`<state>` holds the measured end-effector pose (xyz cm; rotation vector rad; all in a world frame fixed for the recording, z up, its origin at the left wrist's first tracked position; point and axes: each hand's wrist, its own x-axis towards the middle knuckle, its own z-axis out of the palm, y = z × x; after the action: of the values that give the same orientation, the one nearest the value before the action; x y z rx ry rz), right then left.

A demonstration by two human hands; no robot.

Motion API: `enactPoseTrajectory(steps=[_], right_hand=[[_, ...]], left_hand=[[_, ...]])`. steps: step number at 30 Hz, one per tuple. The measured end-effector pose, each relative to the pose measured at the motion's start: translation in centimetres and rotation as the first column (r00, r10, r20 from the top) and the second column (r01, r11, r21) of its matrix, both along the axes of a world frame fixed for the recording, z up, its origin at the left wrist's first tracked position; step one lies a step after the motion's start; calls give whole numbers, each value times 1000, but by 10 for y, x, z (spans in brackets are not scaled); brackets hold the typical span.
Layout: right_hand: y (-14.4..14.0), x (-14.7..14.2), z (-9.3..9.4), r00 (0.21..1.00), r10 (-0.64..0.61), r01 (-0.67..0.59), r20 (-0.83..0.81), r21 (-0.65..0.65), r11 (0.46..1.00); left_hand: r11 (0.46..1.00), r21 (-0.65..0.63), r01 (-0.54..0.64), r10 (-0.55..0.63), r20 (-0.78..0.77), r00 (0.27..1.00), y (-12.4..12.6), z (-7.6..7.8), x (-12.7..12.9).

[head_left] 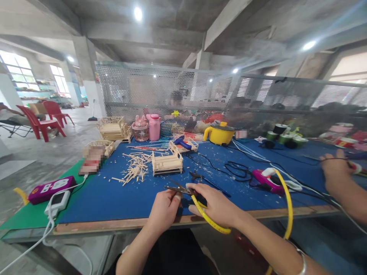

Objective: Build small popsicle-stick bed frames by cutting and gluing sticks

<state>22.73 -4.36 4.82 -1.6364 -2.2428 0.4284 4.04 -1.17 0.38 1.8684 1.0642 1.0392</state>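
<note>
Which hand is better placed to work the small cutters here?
Probably the left hand: its fingers already pinch the cutters. The right hand lies beside them, with yellow tape measure under it.

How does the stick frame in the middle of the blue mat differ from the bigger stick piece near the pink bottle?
The stick frame is low and small, standing beside the pile of loose sticks; the bigger stick piece is taller and wider, at the table's far left end. The frame stands alone mid-mat; the bigger piece stands beside the pink bottle. Both are pale wood, built of thin slats.
</note>
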Motion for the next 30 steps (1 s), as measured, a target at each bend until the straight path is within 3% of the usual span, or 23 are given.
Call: enactPoseTrajectory(steps=[26, 30], right_hand=[[3, -8, 3, 1000, 15, -16, 16, 15, 1000], [3, -13, -2, 989, -142, 144, -47, 37, 989]], left_hand=[[998, 27, -55, 55, -1, 998, 0, -2, 0], [995, 45, -85, 86, -5, 996, 1, -2, 0]])
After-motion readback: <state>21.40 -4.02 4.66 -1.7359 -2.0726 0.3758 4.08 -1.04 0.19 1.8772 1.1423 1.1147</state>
